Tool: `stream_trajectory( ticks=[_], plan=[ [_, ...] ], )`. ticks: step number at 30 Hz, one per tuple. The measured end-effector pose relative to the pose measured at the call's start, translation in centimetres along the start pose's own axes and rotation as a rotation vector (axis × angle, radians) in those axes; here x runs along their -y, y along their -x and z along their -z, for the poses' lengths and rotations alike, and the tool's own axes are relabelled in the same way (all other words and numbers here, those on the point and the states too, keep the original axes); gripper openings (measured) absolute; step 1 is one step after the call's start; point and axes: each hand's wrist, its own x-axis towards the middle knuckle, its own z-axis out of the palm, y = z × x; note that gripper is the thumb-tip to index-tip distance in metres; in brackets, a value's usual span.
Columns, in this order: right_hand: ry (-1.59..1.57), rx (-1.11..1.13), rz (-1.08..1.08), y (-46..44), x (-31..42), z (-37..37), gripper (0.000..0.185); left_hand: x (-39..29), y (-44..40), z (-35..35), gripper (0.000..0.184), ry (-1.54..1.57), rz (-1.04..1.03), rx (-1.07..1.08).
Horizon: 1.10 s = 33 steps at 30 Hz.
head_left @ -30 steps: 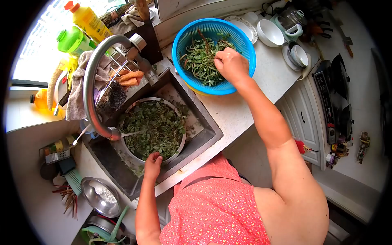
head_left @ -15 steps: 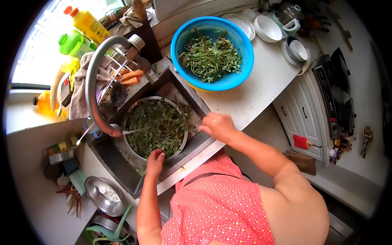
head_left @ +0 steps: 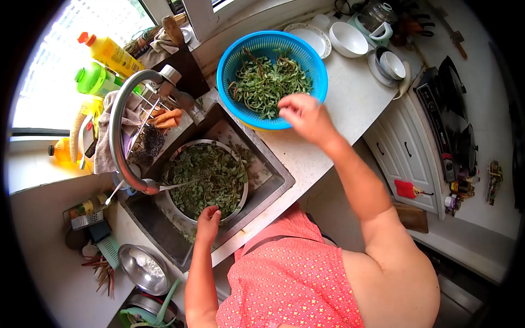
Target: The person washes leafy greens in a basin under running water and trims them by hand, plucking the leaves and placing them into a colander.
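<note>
Leafy greens [head_left: 205, 177] fill a round metal basin [head_left: 246, 188] in the sink, and a stream of water from the faucet runs onto them. At the basin's near rim is my left hand [head_left: 208, 223], its fingertips pinched together beside the leaves; what they hold is too small to make out. My right hand [head_left: 307, 117] hovers over the near right rim of a blue plastic basket [head_left: 320, 76]. Its fingers are curled in, and whatever may be in them is hidden. More greens [head_left: 270, 82] lie heaped inside this basket.
The curved faucet [head_left: 116, 126] arches over the sink's left side. A steel bowl with white powder [head_left: 145, 268] stands left of the sink [head_left: 276, 183]. White bowls [head_left: 349, 39] and a plate [head_left: 311, 41] sit behind the basket. Bottles [head_left: 112, 54] line the windowsill.
My right hand has moved from beside the sink's right edge up to the blue basket's rim. My left hand stays at the basin's near rim. The view has shifted slightly.
</note>
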Motion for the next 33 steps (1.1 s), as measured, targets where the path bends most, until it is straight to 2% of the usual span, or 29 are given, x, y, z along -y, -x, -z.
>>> stream_trajectory(
  ticks=[3, 7, 9, 11, 13, 17, 20, 22, 23, 25, 26, 28, 29, 31, 33],
  plan=[
    [0.118, -0.119, 0.060, -3.5, -1.9, -0.8, 0.029, 0.1, 0.0, -0.2, 0.031, -0.027, 0.020, 0.008],
    [0.275, -0.045, 0.128, -5.7, -3.9, -3.3, 0.026, 0.2, 0.4, -0.5, 0.031, -0.022, 0.007, -0.012],
    [0.180, 0.117, 0.040, -7.8, -4.0, -3.1, 0.020, -0.1, 0.6, -0.6, 0.031, -0.046, -0.006, -0.029],
    [-0.051, 0.019, 0.084, -9.5, -3.0, -1.5, 0.013, -0.6, 1.1, -0.6, 0.031, 0.016, 0.034, -0.021],
    [-0.102, -0.076, 0.088, -10.3, -1.0, 1.2, 0.011, -0.7, 1.2, -0.5, 0.031, 0.003, 0.049, -0.018],
    [-0.339, -0.111, 0.003, -11.9, -0.8, 4.7, 0.012, -0.5, 1.1, -0.8, 0.030, 0.009, 0.069, -0.032],
    [-0.386, -0.010, -0.127, -11.6, -0.7, 5.7, 0.022, -0.2, 1.0, -1.4, 0.031, 0.048, 0.029, -0.057],
    [-0.345, 0.137, -0.186, -11.1, -1.5, 5.3, 0.032, 0.0, 0.8, -1.6, 0.031, 0.060, 0.030, -0.055],
    [-0.128, 0.074, -0.132, -11.2, -3.3, 4.6, 0.036, 0.0, 0.8, -1.7, 0.030, 0.070, 0.034, -0.054],
    [0.121, -0.026, 0.093, -10.5, -4.3, 4.3, 0.030, -0.3, 0.9, -1.8, 0.030, 0.073, 0.033, -0.056],
    [0.120, -0.025, 0.092, -10.2, -4.7, 4.0, 0.030, -0.4, 1.0, -1.9, 0.030, 0.074, 0.031, -0.060],
    [-0.011, 0.269, -0.119, -9.3, -4.7, 3.6, 0.022, -0.3, 1.0, -1.9, 0.029, 0.075, 0.035, -0.063],
    [-0.043, 0.326, -0.048, -9.0, -5.6, 2.8, 0.017, -0.3, 1.0, -1.9, 0.029, 0.078, 0.036, -0.064],
    [0.168, 0.437, 0.081, -7.9, -6.2, 1.6, 0.015, -0.3, 0.9, -1.8, 0.029, 0.074, 0.032, -0.060],
    [0.277, 0.496, 0.076, -7.2, -6.1, 1.8, 0.015, 0.0, 1.0, -1.8, 0.028, 0.075, 0.030, -0.055]
  ],
)
